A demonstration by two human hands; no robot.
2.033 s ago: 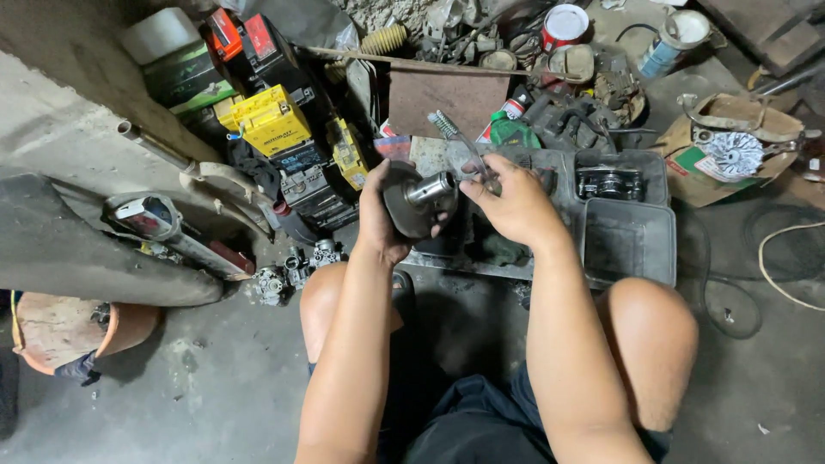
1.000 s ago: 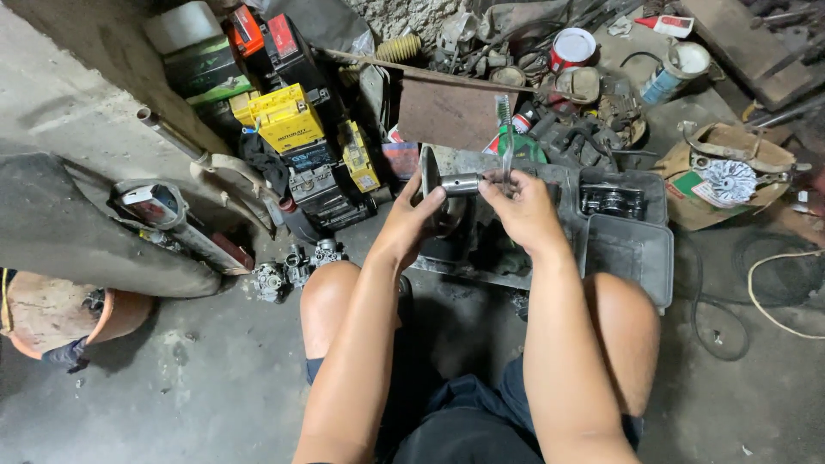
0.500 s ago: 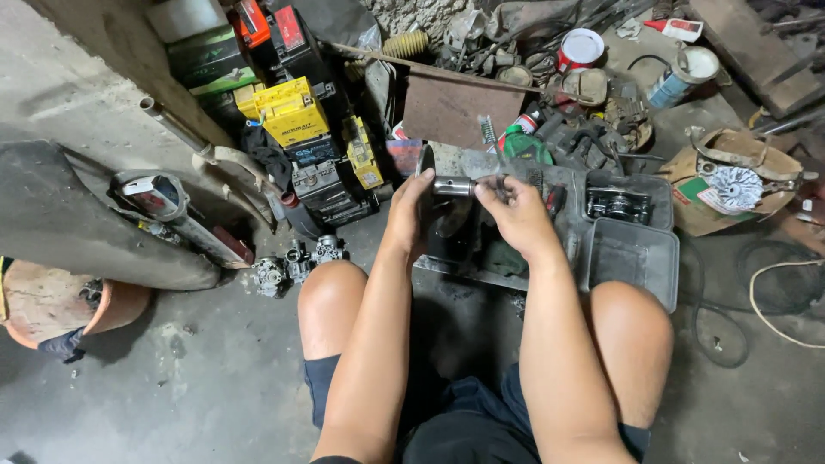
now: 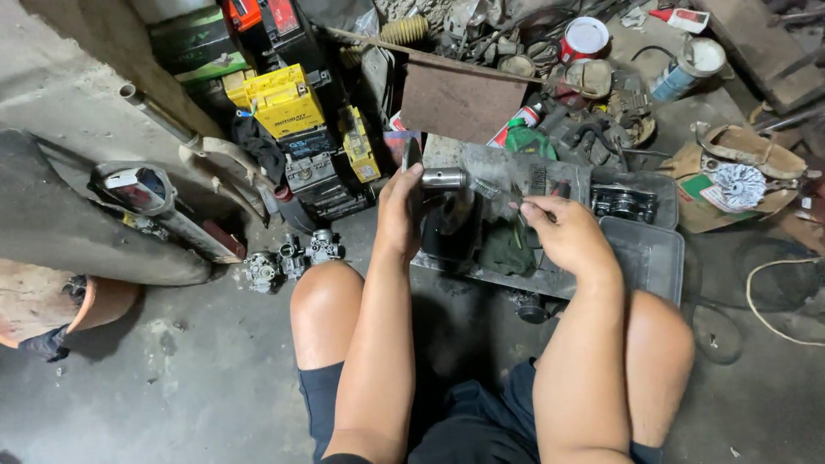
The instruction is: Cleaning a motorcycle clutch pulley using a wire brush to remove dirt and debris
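I crouch over a grey parts tray point(image 4: 653, 258) on the floor. My left hand point(image 4: 400, 215) grips a dark engine part point(image 4: 447, 225) from which a shiny metal pin point(image 4: 443, 179) sticks out at the top. My right hand point(image 4: 567, 234) is closed on a thin tool point(image 4: 498, 191) whose tip points at the pin. A green rag point(image 4: 505, 249) lies in the tray under my right hand. A dark metal assembly point(image 4: 623, 204) sits at the tray's far right.
Yellow and black battery boxes point(image 4: 284, 107) are stacked at the back left beside a rusty metal plate point(image 4: 455, 99). Small carburettors point(image 4: 292, 256) lie by my left knee. A grey exhaust pipe point(image 4: 94, 236) lies left. Cans point(image 4: 584, 39), a cardboard box point(image 4: 730, 176) and cables crowd the back right.
My hands have come apart a little: the left holds the part with the pin upright, the right has drawn back to the right with the thin tool. The view shifted slightly.
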